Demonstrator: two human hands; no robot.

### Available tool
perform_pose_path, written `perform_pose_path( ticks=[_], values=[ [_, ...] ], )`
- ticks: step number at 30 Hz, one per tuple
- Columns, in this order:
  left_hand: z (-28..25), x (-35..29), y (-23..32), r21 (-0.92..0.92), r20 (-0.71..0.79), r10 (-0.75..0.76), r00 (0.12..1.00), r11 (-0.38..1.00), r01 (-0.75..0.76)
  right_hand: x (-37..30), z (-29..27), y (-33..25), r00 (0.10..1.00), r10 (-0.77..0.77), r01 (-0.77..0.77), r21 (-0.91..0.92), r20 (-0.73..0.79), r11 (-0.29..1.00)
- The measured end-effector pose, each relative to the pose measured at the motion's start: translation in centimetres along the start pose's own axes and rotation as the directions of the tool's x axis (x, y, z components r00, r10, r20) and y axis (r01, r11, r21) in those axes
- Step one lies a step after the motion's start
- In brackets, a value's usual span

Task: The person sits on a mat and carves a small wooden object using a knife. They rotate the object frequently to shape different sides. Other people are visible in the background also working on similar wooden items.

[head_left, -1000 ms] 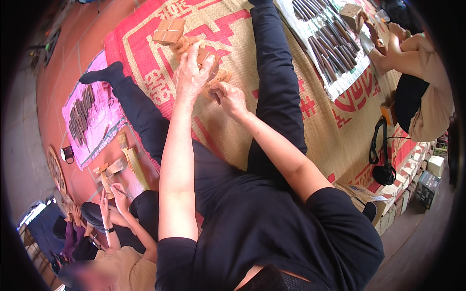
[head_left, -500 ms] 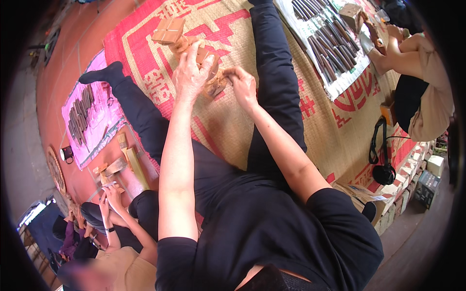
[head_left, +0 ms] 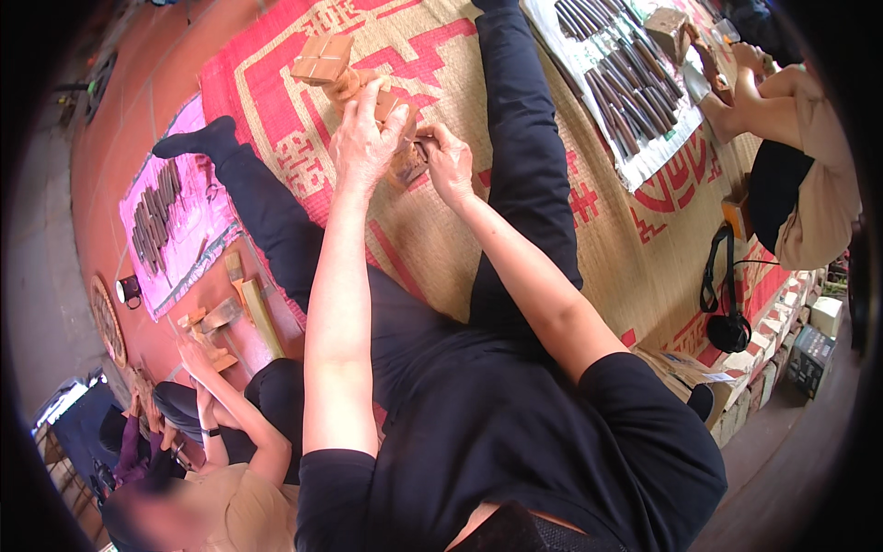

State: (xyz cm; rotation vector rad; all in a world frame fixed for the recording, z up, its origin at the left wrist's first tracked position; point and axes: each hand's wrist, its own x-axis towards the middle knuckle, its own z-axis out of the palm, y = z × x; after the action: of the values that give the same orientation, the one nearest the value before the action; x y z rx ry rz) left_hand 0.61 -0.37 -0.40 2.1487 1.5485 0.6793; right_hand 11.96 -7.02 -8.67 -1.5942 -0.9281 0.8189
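A reddish-brown wooden carving point(head_left: 324, 63), with a squared block at its far end and rounded, stepped parts below, is tilted over the mat between my outstretched legs. My left hand point(head_left: 361, 145) wraps round its middle, fingers on top and thumb along the right side. Close to the carving's near end, my right hand point(head_left: 449, 167) is closed in a pinch, its fingertips against or just beside the wood. What the pinch holds, if anything, is too small to make out. A darker patch shows on the carving's near end.
A patterned straw mat point(head_left: 423, 248) lies under me. Rows of carving tools lie on a white cloth point(head_left: 635, 175) at the far right and on a pink cloth point(head_left: 198, 225) at left. A mallet point(head_left: 221, 316) and brush point(head_left: 235, 267) lie near a seated person's hands point(head_left: 198, 363).
My right hand has shifted slightly left and its fingers have curled in closer to the carving's near end. My left hand keeps its hold. The neighbour's hand at lower left has moved.
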Motion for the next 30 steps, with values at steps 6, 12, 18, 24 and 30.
perform_pose_path(
  ticks=[6, 12, 18, 24, 30],
  values=[
    [-0.2, -0.1, -0.1, -0.027, 0.000, 0.022, 1.000, 0.999, -0.022, -2.9, 0.0, 2.3, 0.966, 0.054, -0.043, -0.050, 0.253, 0.998],
    [-0.5, -0.1, 0.2, 0.011, 0.028, -0.002, 1.000, 1.000, 0.002, -0.3, 0.7, 2.0, 0.999, 0.035, -0.035, 0.000, 0.020, 0.999],
    [-0.2, -0.2, -0.1, 0.005, -0.008, 0.030, 1.000, 1.000, -0.030, -2.3, -0.7, 2.2, 0.935, 0.112, -0.073, -0.127, 0.337, 0.989],
    [-0.6, -0.2, 0.6, -0.002, 0.028, -0.007, 1.000, 1.000, 0.007, 0.1, -1.8, 3.5, 0.850, 0.337, -0.526, 0.622, 0.405, 0.579],
    [-0.5, -0.2, 0.1, 0.003, 0.029, -0.013, 0.999, 1.000, 0.013, -0.5, -2.3, 1.7, 0.726, 0.420, -0.663, 0.717, 0.545, 0.216]
  ],
)
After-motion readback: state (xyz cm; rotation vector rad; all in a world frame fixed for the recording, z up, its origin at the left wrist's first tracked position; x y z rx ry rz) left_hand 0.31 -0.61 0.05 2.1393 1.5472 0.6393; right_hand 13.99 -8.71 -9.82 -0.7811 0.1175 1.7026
